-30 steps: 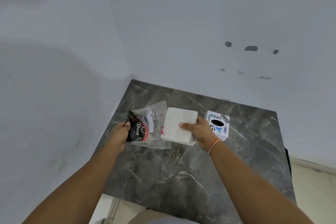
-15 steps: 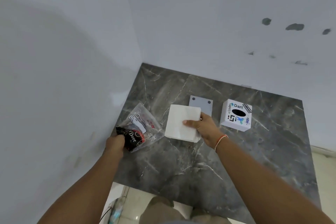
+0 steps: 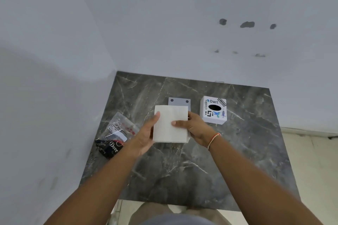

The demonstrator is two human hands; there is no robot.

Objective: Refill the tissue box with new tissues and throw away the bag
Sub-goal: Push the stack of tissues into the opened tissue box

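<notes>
A white stack of tissues point(image 3: 169, 124) is held above the dark marble table point(image 3: 237, 160) between both hands. My left hand point(image 3: 144, 137) grips its left edge with the thumb on top. My right hand point(image 3: 193, 128) grips its right side, thumb across the top. The white tissue box point(image 3: 214, 109), covered in stickers with a black oval hole on top, stands to the right of the stack. The clear plastic bag point(image 3: 117, 133) with a black printed end lies flat on the table to the left, free of both hands.
A grey flat plate point(image 3: 180, 102) with two dark holes lies on the table just behind the tissues. White walls meet in a corner at the table's far left. A pale floor shows past the table's right and front edges.
My left hand let go of the plastic bag, which now lies on the table, and moved right onto the tissue stack. The stack is now held by both hands.
</notes>
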